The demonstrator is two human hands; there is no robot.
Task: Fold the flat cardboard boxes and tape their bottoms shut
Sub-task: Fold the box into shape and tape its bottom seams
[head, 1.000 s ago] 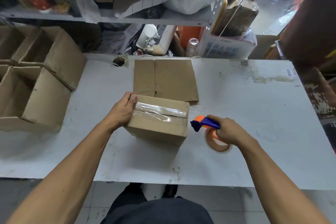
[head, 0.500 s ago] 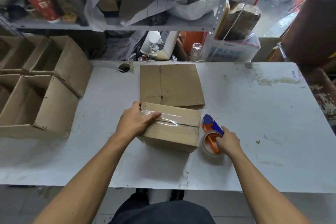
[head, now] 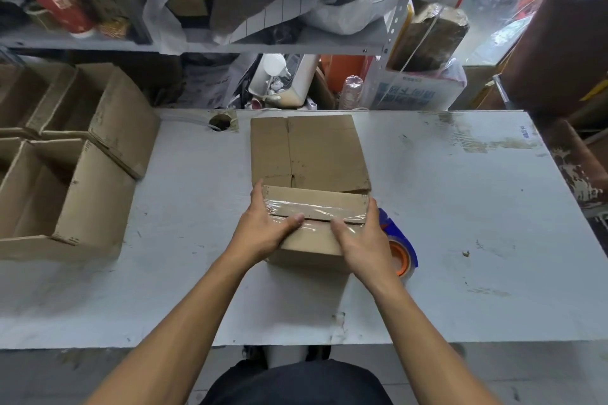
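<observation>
Head view: a brown cardboard box [head: 316, 223] sits bottom-up mid-tabletop, its seam under glossy, wrinkled clear tape [head: 316, 207]. The left hand [head: 263, 230] and right hand [head: 362, 240] clasp its two ends, thumbs pressing on top. Flat cardboard [head: 309, 151] lies just behind; an orange-and-blue tape dispenser [head: 399, 250] sits at its right. Open boxes [head: 65, 174] stand left on the scuffed white tabletop [head: 460, 223], below cluttered shelves [head: 230, 46]
</observation>
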